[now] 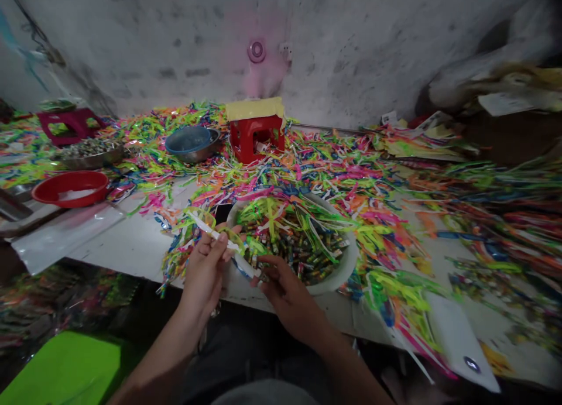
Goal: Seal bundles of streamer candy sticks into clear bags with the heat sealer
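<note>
My left hand (207, 263) pinches a white plastic strip (211, 232) between thumb and fingers, with a yellow-green band beside it. The strip slants down toward my right hand (283, 288), whose fingers are closed around a small piece at its lower end; that piece is too small and blurred to name. Both hands are at the near left rim of a large white basin (350, 264). Inside it lie many small dark, multicoloured tube-like pieces (307, 256), with yellow-green and white strips (272, 215) draped over them.
Heaps of bright strips (346, 174) cover much of the table. Behind stand a red stool (237, 141), a blue bowl (188, 140) and a red basin (70, 188). A white slab-like object (459, 335) lies at right. A bright green surface (65, 364) is at lower left.
</note>
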Tool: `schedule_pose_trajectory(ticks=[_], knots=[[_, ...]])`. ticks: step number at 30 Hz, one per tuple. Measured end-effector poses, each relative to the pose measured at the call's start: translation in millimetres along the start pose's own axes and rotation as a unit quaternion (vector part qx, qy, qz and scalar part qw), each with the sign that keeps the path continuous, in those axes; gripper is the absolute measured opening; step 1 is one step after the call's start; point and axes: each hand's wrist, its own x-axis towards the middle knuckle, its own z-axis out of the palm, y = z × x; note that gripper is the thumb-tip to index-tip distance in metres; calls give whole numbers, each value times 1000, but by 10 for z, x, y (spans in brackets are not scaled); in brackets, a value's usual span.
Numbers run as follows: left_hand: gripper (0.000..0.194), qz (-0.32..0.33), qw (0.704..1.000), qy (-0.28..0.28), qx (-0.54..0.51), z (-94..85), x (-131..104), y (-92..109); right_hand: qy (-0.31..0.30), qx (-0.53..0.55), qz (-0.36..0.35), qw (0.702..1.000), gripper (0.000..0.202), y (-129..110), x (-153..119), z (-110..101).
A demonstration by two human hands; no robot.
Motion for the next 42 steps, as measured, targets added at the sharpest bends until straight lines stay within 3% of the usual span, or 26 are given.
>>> schedule_pose_trajectory(ticks=[4,11,27,37,42], knots=[[33,-34,999,11,-8,25,-43,-9,38,-29,12,999,17,-30,-29,3],[39,-60,998,12,-5,106,-205,-84,126,-122,-66,982,13,-82,-71,106],[34,-15,998,-20,49,86,-281,-114,179,-151,-84,968,11,-81,-139,153],[28,-1,997,-13,79,68,-376,-131,110,-180,-87,974,14,-116,-134,116],[32,-16,993,-45,107,21,-433,-164,10,-67,-60,996,14,-115,-145,71]])
